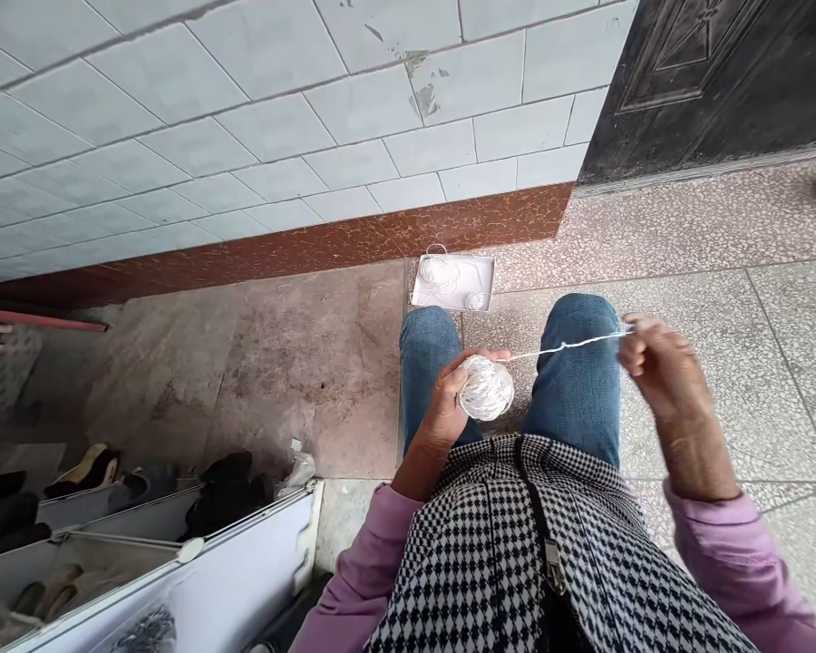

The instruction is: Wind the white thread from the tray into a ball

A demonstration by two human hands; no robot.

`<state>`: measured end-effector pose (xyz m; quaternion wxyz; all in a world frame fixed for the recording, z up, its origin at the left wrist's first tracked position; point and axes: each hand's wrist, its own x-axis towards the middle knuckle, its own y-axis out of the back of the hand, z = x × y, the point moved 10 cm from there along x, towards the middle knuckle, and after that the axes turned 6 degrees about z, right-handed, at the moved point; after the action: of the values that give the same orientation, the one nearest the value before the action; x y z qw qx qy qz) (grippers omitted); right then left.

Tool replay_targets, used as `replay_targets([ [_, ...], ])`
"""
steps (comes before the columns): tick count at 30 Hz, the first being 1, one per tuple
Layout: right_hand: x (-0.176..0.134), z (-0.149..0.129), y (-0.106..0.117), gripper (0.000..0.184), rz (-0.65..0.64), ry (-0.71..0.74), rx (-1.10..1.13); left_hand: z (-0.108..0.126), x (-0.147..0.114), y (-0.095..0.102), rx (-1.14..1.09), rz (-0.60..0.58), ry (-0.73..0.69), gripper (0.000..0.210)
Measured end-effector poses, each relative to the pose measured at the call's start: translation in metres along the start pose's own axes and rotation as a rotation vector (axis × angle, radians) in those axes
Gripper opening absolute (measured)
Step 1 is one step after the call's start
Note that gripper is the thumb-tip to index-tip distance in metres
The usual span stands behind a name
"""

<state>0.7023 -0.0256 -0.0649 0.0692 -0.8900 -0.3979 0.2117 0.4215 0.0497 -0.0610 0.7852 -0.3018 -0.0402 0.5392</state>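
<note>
A ball of white yarn rests in my left hand, whose fingers and thumb close around its left and far sides. From the ball a strand of white yarn runs taut to the right, across the gap between my knees and over the right one. My right hand pinches the far end of this strand, out beyond my right knee. Its fingers are slightly blurred. A small bit of the strand with loose ends shows at the fingertips.
A shallow white box on the floor beyond my knees holds loose white yarn and a smaller ball. A tiled wall stands ahead, a dark door at far right. Lower left is a white rack with shoes.
</note>
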Motion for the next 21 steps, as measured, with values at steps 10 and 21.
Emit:
replay_targets([
  [10,-0.099,-0.014,-0.073,0.028,-0.147,0.548,-0.491,-0.005,0.0,0.003,-0.083,0.091,0.071,0.058],
  [21,-0.099,0.004,-0.121,0.014,-0.262,0.758,-0.567,-0.021,-0.006,-0.002,-0.224,0.066,0.191,0.064],
])
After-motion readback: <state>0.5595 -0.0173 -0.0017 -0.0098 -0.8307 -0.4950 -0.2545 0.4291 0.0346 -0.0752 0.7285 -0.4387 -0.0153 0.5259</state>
